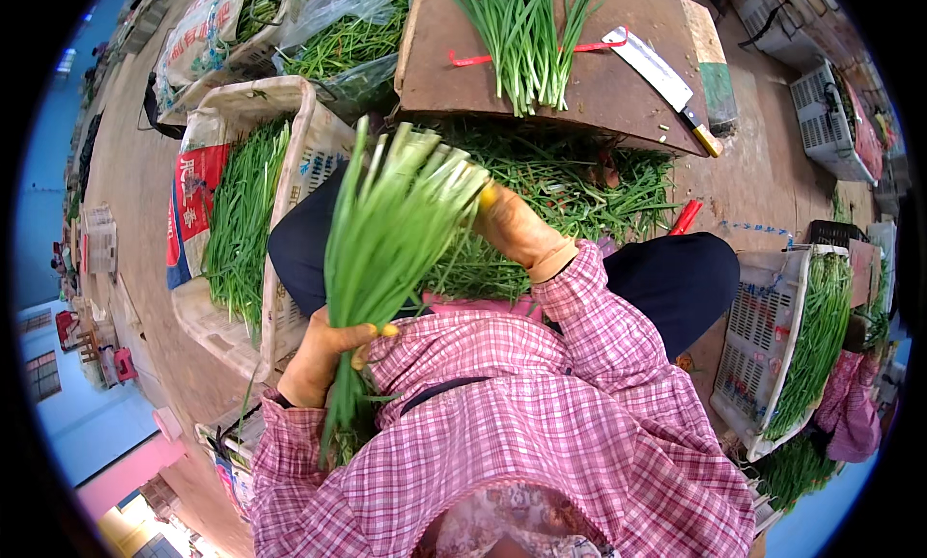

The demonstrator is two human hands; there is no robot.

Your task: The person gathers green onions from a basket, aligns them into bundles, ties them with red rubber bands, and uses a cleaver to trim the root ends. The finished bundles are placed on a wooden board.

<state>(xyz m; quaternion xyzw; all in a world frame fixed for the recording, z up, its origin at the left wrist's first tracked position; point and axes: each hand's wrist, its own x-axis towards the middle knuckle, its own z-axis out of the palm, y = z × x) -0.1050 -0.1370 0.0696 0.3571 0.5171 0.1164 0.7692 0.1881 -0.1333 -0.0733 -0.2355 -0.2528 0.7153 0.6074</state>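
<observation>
My left hand [329, 355], in a tan glove with yellow fingertips, is closed around the leafy part of a bunch of garlic chives [384, 247]. The bunch slants up over my left thigh, its pale cut ends at the top. Against those ends is my gloved right hand [518, 228]; its fingers are partly behind the stems, so its grip is hidden. Beyond, more garlic chives [529, 44] lie across a red tie strip [471, 60] on a brown board [449, 87]. A cleaver [655, 73] with a wood-and-black handle rests at the board's right.
Loose green trimmings [565, 189] are heaped between my legs and the board. A white plastic crate [290, 167] of chives stands at left, another crate [753, 341] at right. A clear plastic bag [347, 8] of greens sits behind. A red-handled object [685, 218] is near my right knee.
</observation>
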